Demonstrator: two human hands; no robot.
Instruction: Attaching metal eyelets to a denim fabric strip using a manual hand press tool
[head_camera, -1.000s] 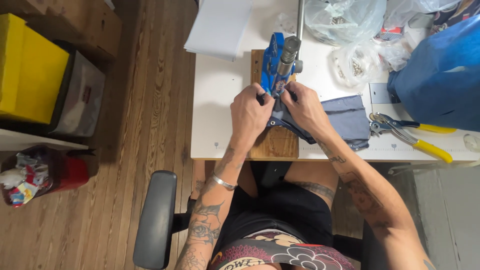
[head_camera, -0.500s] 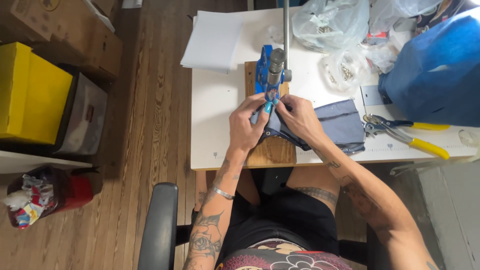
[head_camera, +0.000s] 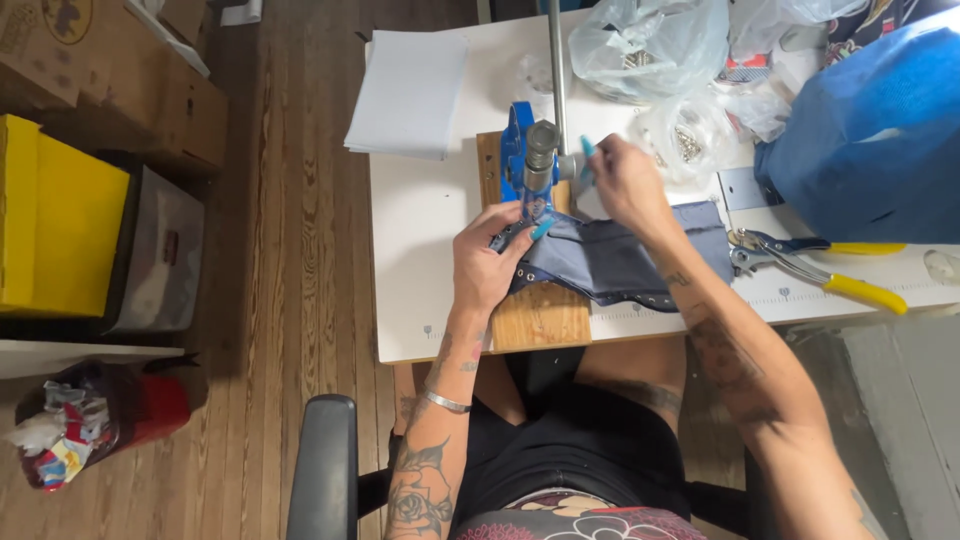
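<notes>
Denim-blue folded fabric piece (head_camera: 620, 262) lies across a wooden base board (head_camera: 535, 312) on the white table (head_camera: 420, 230), one end tucked under the head of a blue hand press (head_camera: 522, 160) with a grey metal cylinder. Left hand (head_camera: 487, 262) rests on the fabric's left end, fingers curled, pinching the cloth edge at the press. Right hand (head_camera: 622, 182) sits just right of the press, fingers bent around something small; exactly what it grips, cannot tell. Yellow-handled pliers (head_camera: 815, 270) lie on the table to the right, near the fabric. Clear plastic bags of small metal parts (head_camera: 680, 130) sit behind the right hand. White paper stack (head_camera: 410, 95) lies at the table's far left.
</notes>
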